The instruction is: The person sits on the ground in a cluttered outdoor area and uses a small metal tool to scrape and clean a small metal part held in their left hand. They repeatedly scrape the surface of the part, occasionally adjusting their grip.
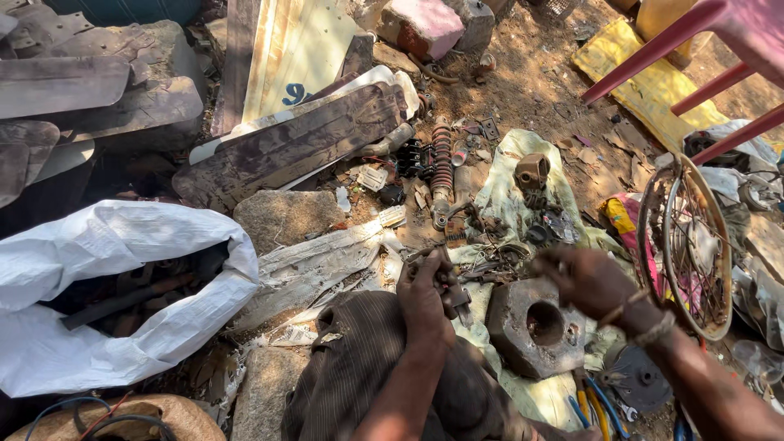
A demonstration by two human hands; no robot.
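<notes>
Our left hand (425, 296) grips a small dark metal part (454, 294), while our right hand (586, 278) curls half-closed over the rusty round-holed metal block (535, 325).

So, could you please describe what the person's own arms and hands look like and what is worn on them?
Both forearms are bare, with no sleeves and no gloves. The left hand wears nothing that shows. The right hand has bands at the wrist: a thin bangle and a pale thread wristband. No rings can be made out.

small dark metal part (454, 296), gripped upright, above rusty block (535, 327)
</notes>
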